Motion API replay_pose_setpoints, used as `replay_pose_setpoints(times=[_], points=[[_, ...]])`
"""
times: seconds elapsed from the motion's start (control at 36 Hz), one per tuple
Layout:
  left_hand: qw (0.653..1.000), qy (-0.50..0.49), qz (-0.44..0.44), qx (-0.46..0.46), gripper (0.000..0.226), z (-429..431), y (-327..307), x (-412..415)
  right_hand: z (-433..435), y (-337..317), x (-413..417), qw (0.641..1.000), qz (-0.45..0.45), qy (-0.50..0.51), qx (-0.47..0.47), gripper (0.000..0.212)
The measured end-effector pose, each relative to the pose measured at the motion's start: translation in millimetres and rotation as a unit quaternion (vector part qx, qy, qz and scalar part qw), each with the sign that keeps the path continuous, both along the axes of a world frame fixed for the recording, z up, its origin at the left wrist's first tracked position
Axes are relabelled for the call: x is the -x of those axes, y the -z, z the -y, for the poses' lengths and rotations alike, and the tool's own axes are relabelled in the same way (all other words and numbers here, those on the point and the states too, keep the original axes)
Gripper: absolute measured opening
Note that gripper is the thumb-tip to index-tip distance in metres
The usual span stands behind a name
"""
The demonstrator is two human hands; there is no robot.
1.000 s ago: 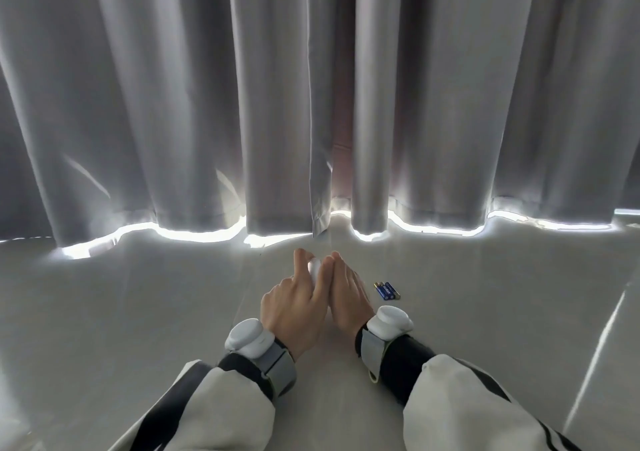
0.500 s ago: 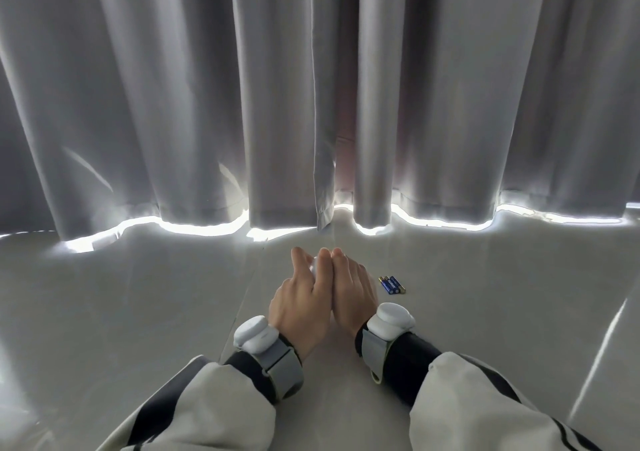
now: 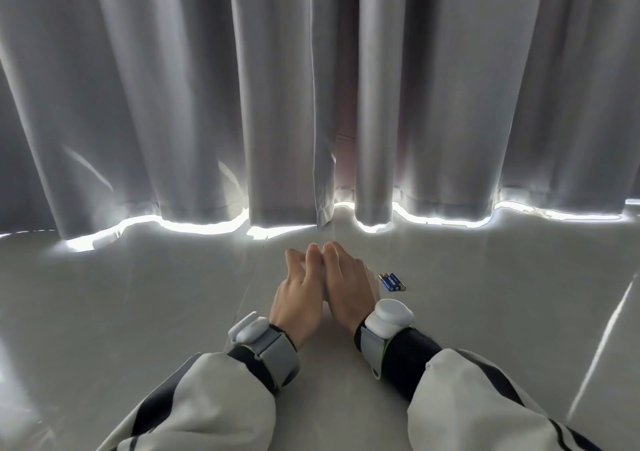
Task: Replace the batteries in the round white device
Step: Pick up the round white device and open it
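Both hands are down on the floor (image 3: 138, 312) and pressed together side by side, left hand (image 3: 298, 298) against right hand (image 3: 349, 284), fingers pointing away toward the curtain (image 3: 415, 104). They're cupped over the round white device (image 3: 301, 266), and only a pale sliver of it peeks out between the left thumb and forefinger. The rest is covered, so I can't tell whether either hand is actually gripping it or just resting on top. Just beside the right hand, on its outer side, the small blue batteries (image 3: 391, 281) lie loose on the floor, packed against each other and not touching the hand. Each wrist carries a white tracker on a grey strap, the left wristband (image 3: 258, 333) and the right wristband (image 3: 389, 315), with pale striped sleeves (image 3: 485, 398) behind them. Beyond the fingertips, bright light spills under the curtain's hem.
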State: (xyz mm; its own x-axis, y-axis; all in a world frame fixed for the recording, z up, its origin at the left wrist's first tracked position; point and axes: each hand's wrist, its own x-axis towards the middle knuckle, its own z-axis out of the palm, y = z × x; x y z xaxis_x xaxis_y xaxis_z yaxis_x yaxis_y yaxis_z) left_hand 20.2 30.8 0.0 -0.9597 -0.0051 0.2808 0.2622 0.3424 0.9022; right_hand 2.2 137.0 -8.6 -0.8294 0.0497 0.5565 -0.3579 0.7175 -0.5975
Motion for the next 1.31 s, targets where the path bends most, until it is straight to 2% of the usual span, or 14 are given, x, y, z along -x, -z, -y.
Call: replay_pose_setpoints(times=[0.17,0.22,0.25,0.36,0.44,0.53,0.61,0.72,0.89,1.03,1.11,1.19,1.25,1.31], points=[[0.999,-0.026,0.040,0.020,0.056,6.9,5.6,12.7,-1.0,-0.7,1.7,0.993,0.112,0.009,0.032,0.036],[0.999,-0.016,0.051,-0.006,0.071,10.1,3.6,15.8,-2.1,-3.5,1.1,0.989,0.125,0.026,0.075,0.046],[0.997,-0.011,0.069,-0.032,0.078,11.6,2.0,17.1,-2.5,-4.3,1.3,0.988,0.125,0.029,0.084,0.049],[0.970,0.032,0.171,-0.169,0.075,17.3,-2.5,22.6,-3.1,-6.8,1.1,0.984,0.115,0.033,0.131,0.045],[0.943,0.070,0.201,-0.257,0.074,23.9,-3.1,26.0,-2.1,-7.7,1.4,0.982,0.104,0.044,0.152,0.042],[0.921,0.086,0.194,-0.327,0.063,28.6,-3.2,28.6,-2.3,-8.0,1.9,0.982,0.089,0.050,0.160,0.046],[0.909,0.088,0.177,-0.368,0.061,32.3,-2.3,31.8,-3.7,-4.7,5.4,0.984,0.099,0.056,0.137,0.053],[0.890,0.088,0.175,-0.411,0.061,35.1,-1.6,33.7,-8.5,1.6,7.5,0.987,0.149,0.059,0.028,0.068],[0.887,0.106,0.168,-0.416,0.068,36.7,-1.7,32.3,-10.1,1.8,2.5,0.983,0.178,0.026,-0.039,0.076],[0.895,0.122,0.164,-0.397,0.066,36.1,-2.6,29.4,-6.9,-3.1,-1.3,0.978,0.195,0.029,-0.065,0.068],[0.903,0.114,0.161,-0.383,0.062,35.9,-3.5,28.3,-7.2,-4.9,-2.8,0.985,0.164,0.029,-0.043,0.059],[0.909,0.098,0.161,-0.371,0.057,36.1,-4.1,27.5,-5.6,-7.1,-2.1,0.994,0.101,-0.015,0.047,0.048],[0.912,0.097,0.165,-0.362,0.053,35.8,-4.2,26.6,-1.9,-8.6,-2.8,0.992,0.068,-0.063,0.086,0.047],[0.915,0.101,0.171,-0.350,0.052,35.3,-3.7,26.1,2.1,-8.2,-3.2,0.990,0.051,-0.104,0.080,0.051]])
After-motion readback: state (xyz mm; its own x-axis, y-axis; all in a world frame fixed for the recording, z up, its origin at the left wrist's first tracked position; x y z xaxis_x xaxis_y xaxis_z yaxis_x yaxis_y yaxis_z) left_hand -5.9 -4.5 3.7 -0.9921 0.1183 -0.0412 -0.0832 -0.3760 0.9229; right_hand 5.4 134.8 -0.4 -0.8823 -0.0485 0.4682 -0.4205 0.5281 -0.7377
